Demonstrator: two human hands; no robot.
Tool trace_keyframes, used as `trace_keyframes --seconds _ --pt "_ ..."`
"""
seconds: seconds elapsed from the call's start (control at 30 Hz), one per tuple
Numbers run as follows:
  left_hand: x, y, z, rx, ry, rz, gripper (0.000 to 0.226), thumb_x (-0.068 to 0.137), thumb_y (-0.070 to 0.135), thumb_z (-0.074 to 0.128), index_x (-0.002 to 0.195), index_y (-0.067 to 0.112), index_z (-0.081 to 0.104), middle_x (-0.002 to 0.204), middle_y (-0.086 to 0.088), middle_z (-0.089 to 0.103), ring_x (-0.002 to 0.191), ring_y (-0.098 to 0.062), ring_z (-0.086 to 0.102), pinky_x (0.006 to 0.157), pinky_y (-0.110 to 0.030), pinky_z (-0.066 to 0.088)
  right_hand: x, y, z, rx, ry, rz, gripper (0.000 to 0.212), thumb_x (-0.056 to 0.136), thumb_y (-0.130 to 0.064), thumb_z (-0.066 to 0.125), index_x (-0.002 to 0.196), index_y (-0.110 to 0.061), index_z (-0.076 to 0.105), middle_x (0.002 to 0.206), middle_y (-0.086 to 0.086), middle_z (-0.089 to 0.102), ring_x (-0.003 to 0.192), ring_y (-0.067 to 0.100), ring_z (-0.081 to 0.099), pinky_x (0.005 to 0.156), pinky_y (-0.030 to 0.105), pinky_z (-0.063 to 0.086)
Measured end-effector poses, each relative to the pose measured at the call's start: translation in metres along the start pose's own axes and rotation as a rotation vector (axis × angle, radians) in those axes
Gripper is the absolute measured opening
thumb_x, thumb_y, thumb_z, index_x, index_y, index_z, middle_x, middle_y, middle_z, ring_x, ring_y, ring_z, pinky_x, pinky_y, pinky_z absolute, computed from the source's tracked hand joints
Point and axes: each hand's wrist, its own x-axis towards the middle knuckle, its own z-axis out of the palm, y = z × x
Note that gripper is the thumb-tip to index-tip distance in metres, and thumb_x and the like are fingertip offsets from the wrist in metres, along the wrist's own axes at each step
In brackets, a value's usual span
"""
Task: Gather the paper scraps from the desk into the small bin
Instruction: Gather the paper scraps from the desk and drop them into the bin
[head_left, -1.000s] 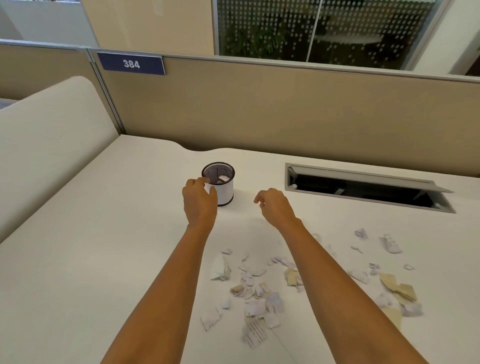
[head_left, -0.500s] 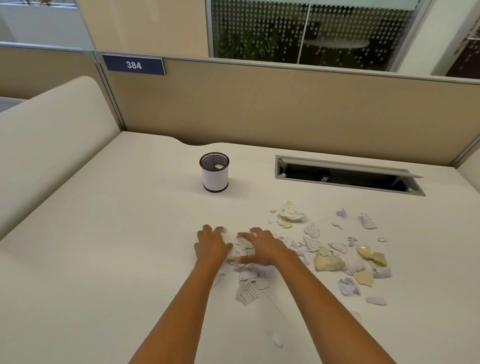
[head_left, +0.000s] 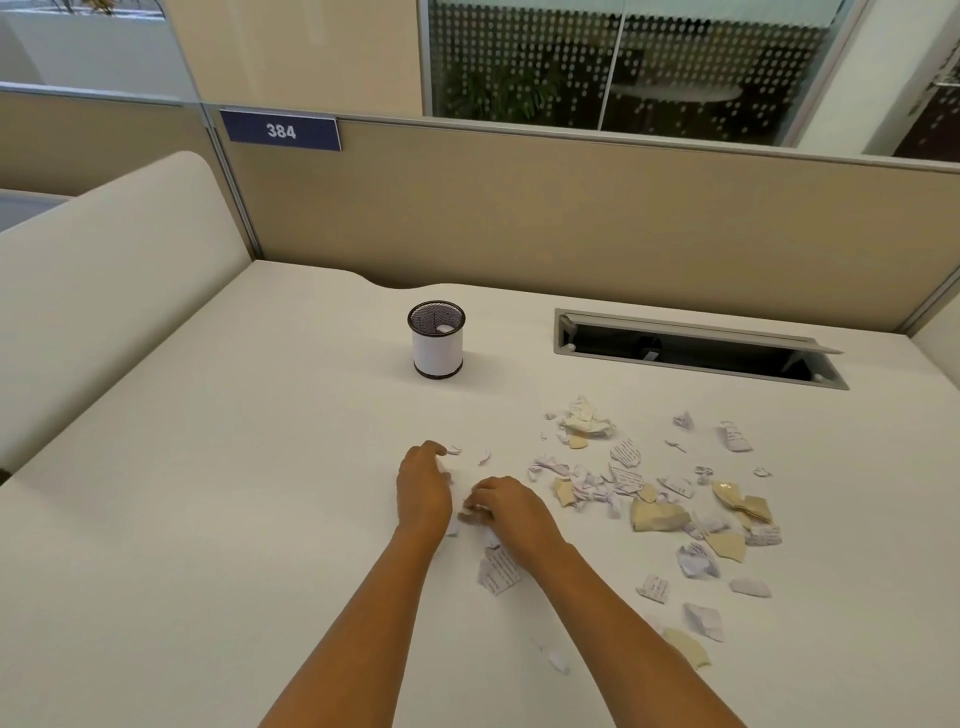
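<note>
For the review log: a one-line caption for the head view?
Left hand and right hand cup paper scraps on the desk; the small bin stands beyond them.

A blue plate (head_left: 280, 131) on the partition (head_left: 519, 218) reads "384".

Desk (head_left: 208, 519): off-white top, smooth, matt, laminate in look.
Small bin (head_left: 436, 348): black wire mesh visible inside, a smooth white sleeve round the wall, dark bands at rim and foot.
Paper scraps (head_left: 626, 475), right of centre: thin white paper, printed, torn and creased, matt.
Tan pieces (head_left: 657, 517) among them: thicker stock, card-like, with rough torn edges.
Cable hatch (head_left: 696, 332), far right: grey frame and flap, metal in look, satin finish.
Partition (head_left: 571, 218), far: beige panel, matt, seemingly cloth-faced, capped by a grey metal trim (head_left: 571, 130).
Number plate (head_left: 280, 131): blue, smooth, plastic in look.
Side divider (head_left: 114, 270), left: cream, smooth, matt.
Glass (head_left: 623, 57): glossy, with a frosted dot pattern.
</note>
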Motion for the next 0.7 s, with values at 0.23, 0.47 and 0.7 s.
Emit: trace_keyframes --seconds 0.23,0.47,0.7 --pt "0.02 0.016 -0.012 -0.138 0.045 -0.025 0.029 0.09 -0.007 0.046 0.107 0.008 0.064 0.104 -0.01 0.059 0.073 -0.004 0.051 0.043 0.002 0.036 0.009 0.003 0.001 -0.004 -0.037 0.069 0.023 0.088 -0.013 0.06 0.109 -0.009 0.07 0.114 0.01 0.067 0.102 0.022 0.063 0.086 0.023 0.047" --pt "0.056 0.048 -0.028 -0.256 0.134 -0.019 0.024 0.084 -0.006 0.055 0.102 0.003 0.068 0.103 -0.016 0.066 0.084 -0.022 0.058 0.072 -0.022 0.041 0.034 0.015 -0.016 0.616 0.14 0.45 0.016 0.08 0.003 0.068 0.088 -0.005 0.078 0.095 0.009 0.077 0.075 0.008 0.066 0.074 0.007 0.054" --pt "0.117 0.088 -0.042 -0.248 0.194 0.055 0.028 0.09 -0.002 0.049 0.11 0.005 0.067 0.116 -0.017 0.065 0.098 -0.022 0.06 0.079 -0.021 0.04 0.076 0.032 -0.054 1.382 0.2 0.583 0.029 0.08 0.007 0.068 0.109 0.009 0.067 0.105 0.017 0.068 0.08 0.019 0.066 0.065 0.014 0.058"
